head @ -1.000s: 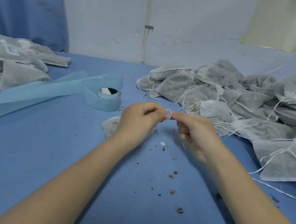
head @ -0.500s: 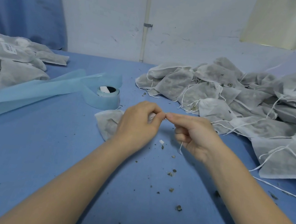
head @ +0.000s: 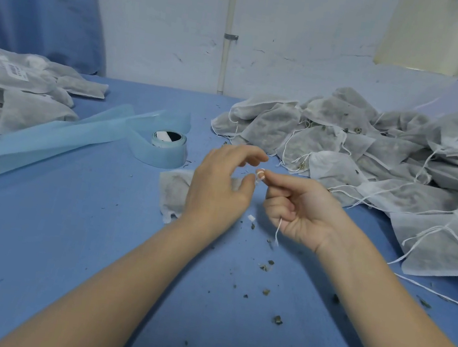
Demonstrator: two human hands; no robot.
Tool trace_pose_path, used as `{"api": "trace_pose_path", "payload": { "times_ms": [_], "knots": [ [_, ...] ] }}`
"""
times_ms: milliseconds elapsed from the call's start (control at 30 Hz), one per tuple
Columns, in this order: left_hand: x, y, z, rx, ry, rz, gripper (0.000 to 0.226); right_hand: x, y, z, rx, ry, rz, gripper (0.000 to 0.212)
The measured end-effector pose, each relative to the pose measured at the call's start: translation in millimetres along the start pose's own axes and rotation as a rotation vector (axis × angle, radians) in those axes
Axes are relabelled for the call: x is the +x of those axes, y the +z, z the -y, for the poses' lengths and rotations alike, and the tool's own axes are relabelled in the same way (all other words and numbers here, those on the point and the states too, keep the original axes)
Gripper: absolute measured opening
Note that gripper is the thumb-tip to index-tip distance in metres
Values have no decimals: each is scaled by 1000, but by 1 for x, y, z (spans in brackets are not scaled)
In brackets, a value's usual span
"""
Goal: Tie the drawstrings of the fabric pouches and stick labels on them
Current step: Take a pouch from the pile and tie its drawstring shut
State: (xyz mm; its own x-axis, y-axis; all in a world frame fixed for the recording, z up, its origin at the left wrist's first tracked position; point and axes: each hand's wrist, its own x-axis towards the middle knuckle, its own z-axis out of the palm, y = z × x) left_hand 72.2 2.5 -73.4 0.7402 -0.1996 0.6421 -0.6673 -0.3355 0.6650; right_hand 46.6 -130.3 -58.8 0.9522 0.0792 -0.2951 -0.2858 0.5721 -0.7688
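Pinching a drawstring (head: 278, 231), right hand (head: 302, 211) curls; left hand (head: 219, 189) relaxed; label (head: 16, 71) unreadable.

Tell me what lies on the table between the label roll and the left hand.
Head view: one pouch lies between label roll and left hand.

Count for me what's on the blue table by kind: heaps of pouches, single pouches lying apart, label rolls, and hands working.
Heaps of pouches: 2 (left heap, right heap)
Single pouch: 1
Label roll: 1
Hands: 2 (left hand, right hand)
Total: 6
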Motion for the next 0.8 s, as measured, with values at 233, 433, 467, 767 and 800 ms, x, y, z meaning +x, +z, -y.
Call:
{"api": "trace_pose_path", "payload": {
  "times_ms": [233, 433, 467, 767, 800],
  "knots": [
    [-2, 2, -3, 114, 101, -150, 7, -3, 0, 1, 30, -65, -34, 5],
    [3, -1, 7, 424, 445, -254, 13, -7, 4, -1, -467, -385, -211, 13],
    [5, -1, 8, 475, 480, -285, 13, -9, 3, 0, -561, -446, -216, 14],
    [8, 2, -2, 371, 11, -71, 17, 2, 8, -18, -562, -634, -137, 11],
    [10, 2, -2, 355, -26, -45, 18, 5, 10, -21, -542, -631, -111, 12]
  ]
}}
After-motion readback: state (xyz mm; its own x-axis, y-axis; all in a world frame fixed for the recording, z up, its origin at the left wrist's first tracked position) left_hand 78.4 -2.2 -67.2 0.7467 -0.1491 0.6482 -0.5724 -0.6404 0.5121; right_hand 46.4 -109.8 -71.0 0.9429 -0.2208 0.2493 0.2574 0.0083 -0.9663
